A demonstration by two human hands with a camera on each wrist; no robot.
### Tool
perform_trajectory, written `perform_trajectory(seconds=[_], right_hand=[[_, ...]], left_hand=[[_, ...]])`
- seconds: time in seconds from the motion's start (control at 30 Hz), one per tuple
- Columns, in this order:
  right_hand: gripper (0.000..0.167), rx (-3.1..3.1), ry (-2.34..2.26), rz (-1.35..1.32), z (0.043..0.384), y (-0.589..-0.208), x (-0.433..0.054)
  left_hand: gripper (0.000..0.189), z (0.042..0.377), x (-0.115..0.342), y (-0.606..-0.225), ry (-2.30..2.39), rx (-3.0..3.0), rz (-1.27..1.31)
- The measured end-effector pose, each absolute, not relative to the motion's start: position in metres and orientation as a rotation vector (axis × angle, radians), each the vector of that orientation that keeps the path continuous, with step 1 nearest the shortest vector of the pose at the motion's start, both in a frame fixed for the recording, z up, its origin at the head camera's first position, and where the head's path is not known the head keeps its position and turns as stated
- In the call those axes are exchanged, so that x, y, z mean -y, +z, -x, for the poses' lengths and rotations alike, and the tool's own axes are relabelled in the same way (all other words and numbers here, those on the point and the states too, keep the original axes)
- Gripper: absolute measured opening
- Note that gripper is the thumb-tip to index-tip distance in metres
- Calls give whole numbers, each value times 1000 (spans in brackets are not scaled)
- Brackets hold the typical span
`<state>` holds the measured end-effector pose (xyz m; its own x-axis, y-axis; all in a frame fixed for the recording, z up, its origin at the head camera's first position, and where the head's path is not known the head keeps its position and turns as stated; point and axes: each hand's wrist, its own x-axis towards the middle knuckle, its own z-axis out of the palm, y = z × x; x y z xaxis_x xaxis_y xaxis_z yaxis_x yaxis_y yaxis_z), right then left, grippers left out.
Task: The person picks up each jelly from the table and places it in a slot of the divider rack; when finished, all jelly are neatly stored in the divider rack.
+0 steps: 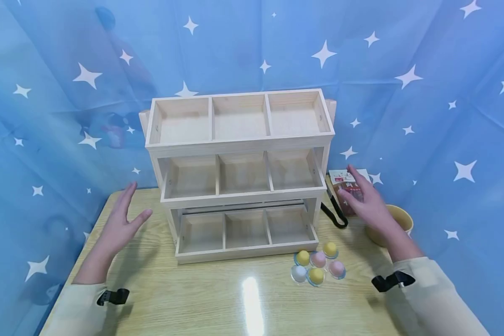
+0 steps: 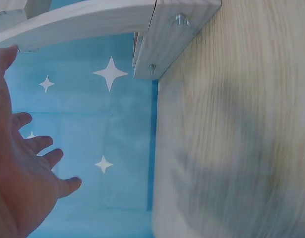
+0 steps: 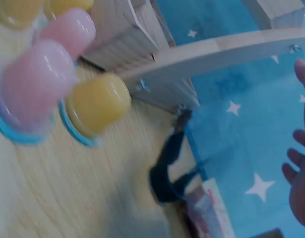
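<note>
A three-tier wooden rack (image 1: pixel 240 145) stands on the table, each tier split into three compartments with nothing in them. To its left my left hand (image 1: pixel 119 224) is held in the air, fingers straight and thumb spread, holding nothing. On the other side my right hand (image 1: pixel 367 205) is raised with fingers extended, also holding nothing. It overlaps a red and white packet (image 1: pixel 347 190) in the head view. Several small jelly cups (image 1: pixel 317 275), yellow, pink and white, sit upside down in front of the rack's right corner. In the right wrist view the yellow jelly cup (image 3: pixel 100 106) looks close.
Black-handled tongs (image 1: pixel 335 210) lie beside the rack's right foot. A yellow cup (image 1: pixel 399 219) stands behind my right forearm. Blue curtain (image 1: pixel 441 116) with white stars hangs behind and along the sides of the wooden table (image 1: pixel 193 298).
</note>
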<state>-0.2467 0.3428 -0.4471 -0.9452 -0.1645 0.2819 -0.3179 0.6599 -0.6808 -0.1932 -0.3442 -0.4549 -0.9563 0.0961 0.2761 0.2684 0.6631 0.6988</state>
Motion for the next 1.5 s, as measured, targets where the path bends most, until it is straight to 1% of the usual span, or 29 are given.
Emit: perform_trajectory(seconds=[0.1, 0.27, 0.37, 0.53, 0.7, 0.93, 1.1, 1.3, 1.5], right_hand=[[82, 2615, 1331, -332, 243, -455, -339], [73, 2477, 1505, -284, 237, -465, -332], [68, 2429, 1532, -285, 231, -468, -329], [63, 2396, 1552, -300, 226, -471, -326], [56, 2390, 1524, -301, 222, -474, -322], [49, 2485, 1422, -260, 206, -478, -318], [45, 2569, 1370, -227, 188, -487, -316], [37, 2570, 1364, -250, 163, -499, -316], [31, 2580, 1404, -250, 144, -506, -314]], left_hand=[[90, 193, 337, -460, -1333, 2589, 284], [76, 194, 325, -475, -1619, 2425, 307], [69, 191, 320, -480, -1669, 2415, 297], [65, 189, 316, -487, -1666, 2425, 270], [65, 188, 312, -495, -1658, 2427, 269], [66, 185, 304, -504, -1693, 2481, 232], [67, 185, 299, -507, -1737, 2488, 209], [67, 187, 294, -510, -1782, 2500, 218], [62, 187, 293, -514, -1734, 2521, 195]])
